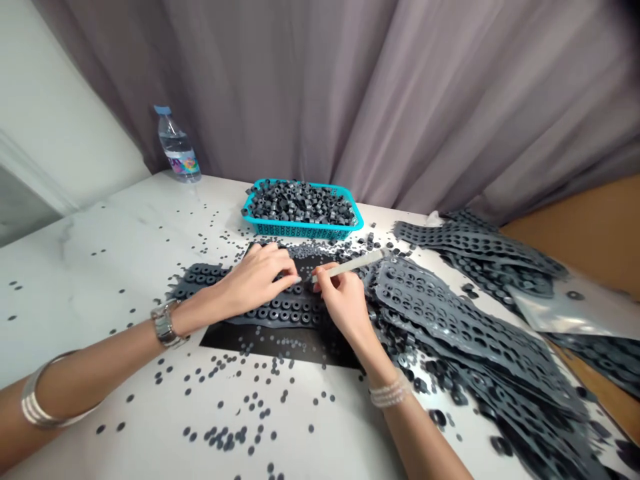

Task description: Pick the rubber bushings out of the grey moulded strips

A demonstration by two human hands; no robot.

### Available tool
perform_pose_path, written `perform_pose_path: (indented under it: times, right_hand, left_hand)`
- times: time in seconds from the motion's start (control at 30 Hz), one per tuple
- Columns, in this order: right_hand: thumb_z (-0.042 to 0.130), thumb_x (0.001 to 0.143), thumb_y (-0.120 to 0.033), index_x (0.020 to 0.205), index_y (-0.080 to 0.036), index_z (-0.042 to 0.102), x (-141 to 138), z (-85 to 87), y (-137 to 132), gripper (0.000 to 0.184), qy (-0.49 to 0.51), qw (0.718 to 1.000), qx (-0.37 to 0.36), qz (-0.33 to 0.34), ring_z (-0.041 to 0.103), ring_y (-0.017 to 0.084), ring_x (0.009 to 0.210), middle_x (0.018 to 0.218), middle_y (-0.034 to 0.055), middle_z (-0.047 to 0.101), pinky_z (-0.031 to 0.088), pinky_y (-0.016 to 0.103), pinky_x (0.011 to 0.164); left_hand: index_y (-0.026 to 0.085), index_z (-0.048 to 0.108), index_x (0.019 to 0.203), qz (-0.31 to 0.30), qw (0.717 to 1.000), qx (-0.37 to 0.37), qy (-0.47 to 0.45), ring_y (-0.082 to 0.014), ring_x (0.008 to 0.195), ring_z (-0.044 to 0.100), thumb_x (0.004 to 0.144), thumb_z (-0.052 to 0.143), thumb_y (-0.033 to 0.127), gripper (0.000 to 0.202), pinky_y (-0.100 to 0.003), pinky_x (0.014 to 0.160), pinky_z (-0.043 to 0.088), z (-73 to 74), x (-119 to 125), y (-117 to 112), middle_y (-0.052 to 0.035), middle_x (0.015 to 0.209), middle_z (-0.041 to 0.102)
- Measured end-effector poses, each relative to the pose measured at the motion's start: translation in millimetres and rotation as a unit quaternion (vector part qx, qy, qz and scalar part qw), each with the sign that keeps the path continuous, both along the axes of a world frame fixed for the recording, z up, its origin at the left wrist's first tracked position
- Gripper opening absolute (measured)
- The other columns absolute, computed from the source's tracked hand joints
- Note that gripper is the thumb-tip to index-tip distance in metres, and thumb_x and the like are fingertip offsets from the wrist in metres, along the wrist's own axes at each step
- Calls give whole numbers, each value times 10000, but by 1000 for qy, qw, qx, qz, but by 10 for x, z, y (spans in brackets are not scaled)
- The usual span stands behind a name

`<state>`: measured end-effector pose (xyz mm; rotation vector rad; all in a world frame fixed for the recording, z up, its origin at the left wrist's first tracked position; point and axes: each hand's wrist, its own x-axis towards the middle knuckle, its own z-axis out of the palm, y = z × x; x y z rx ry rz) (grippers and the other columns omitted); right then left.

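Note:
A dark grey rubber sheet (280, 311) with rows of raised ring-shaped parts lies across a black mat (250, 341). My left hand (263, 277) rests over the sheet, fingers curled and the thumb and fingertips close together; what they hold, if anything, is too small to make out. Just right of it, my right hand (343, 297) grips a slim white stick-shaped tool (357, 261), one end at the fingertips above the sheet and the other pointing up and right. The tool's working tip is mostly hidden by the fingers.
A turquoise basket (305, 231) heaped with small black rubber parts stands behind my hands. Stacked sheets full of holes (450, 313) lie to the right, with loose parts around them. Small black discs (227, 437) litter the white table. A water bottle (179, 150) stands back left.

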<state>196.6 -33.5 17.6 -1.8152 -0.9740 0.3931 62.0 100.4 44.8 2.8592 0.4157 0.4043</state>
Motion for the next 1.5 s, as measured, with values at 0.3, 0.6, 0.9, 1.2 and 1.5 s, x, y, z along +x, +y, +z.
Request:
perform_pose_path:
  times: [0.3, 0.6, 0.9, 1.2, 1.5]
  right_hand:
    - [466, 879, -321, 745, -194, 675, -36, -23, 9, 278, -46, 998, -42, 23, 581, 152, 573, 640, 4, 677, 369, 248, 592]
    - [458, 890, -294, 693, -203, 634, -79, -20, 4, 279, -65, 997, -39, 30, 576, 148, 579, 671, 5, 679, 356, 246, 587]
    - [432, 900, -254, 727, -205, 623, -139, -5, 13, 262, -111, 993, -38, 27, 551, 144, 542, 644, 7, 648, 341, 248, 580]
    - [449, 896, -263, 720, -203, 635, -143, -26, 32, 263, -128, 991, -42, 12, 529, 148, 512, 584, 9, 610, 317, 260, 575]
    - [442, 913, -361, 763, -181, 652, 4, -32, -14, 315, -55, 998, -18, -23, 564, 153, 558, 585, 3, 622, 344, 257, 584]
  left_hand:
    - [247, 649, 1037, -97, 988, -122, 10, -240, 1069, 552, 849, 558, 321, 221, -376, 935, 395, -416, 92, 87, -50, 1082, 619]
    - [226, 657, 1027, -81, 989, -121, 21, -250, 1059, 565, 849, 555, 316, 224, -403, 965, 385, -386, 83, 57, -69, 1055, 630]
    - [204, 675, 928, -71, 992, -105, 23, -239, 965, 586, 818, 561, 241, 162, -390, 904, 433, -352, 144, -3, -74, 980, 640]
    - [196, 712, 784, 85, 940, -285, -165, -155, 740, 611, 804, 639, 219, 79, -285, 708, 473, 59, -24, -134, -21, 827, 701]
    - [140, 749, 896, 137, 611, -766, -145, -96, 818, 646, 775, 677, 66, 159, -184, 813, 541, -83, -26, 43, -67, 897, 691]
